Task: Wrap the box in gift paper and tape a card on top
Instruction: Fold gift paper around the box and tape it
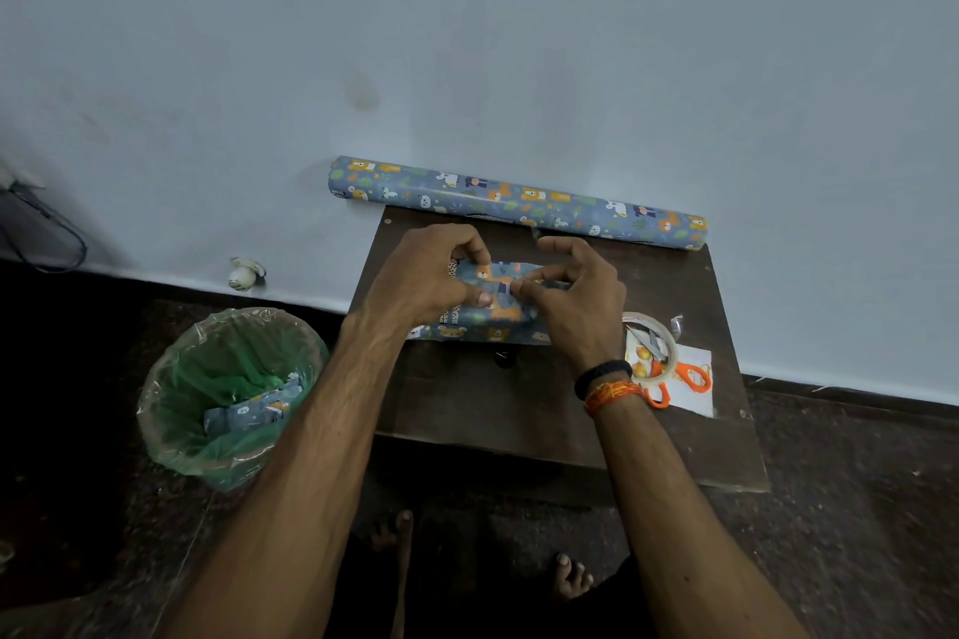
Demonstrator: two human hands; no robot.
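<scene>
We see small box wrapped in blue animal-print gift paper [490,306] lying mid dark brown wooden counter [519,410]. Left hand [436,275] grips its left end, fingers curled over top. Right hand [576,296] pinches paper fold on top. Matching paper roll [519,202] lies along wall. White card [695,379], orange-handled scissors [674,379], tape ring [651,348] at right.

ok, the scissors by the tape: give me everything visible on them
The scissors have bright orange plastic loop handles and grey metal blades. They lie flat near the right edge of the dark wooden table, on a white card with a fruit picture, blades pointing up-left, handles toward the near right. The tape roll lies over them, its ring around the blades, so the pivot is partly hidden. The blades look closed or nearly so. Neither hand touches them; the right hand is on the box beside them.
</scene>
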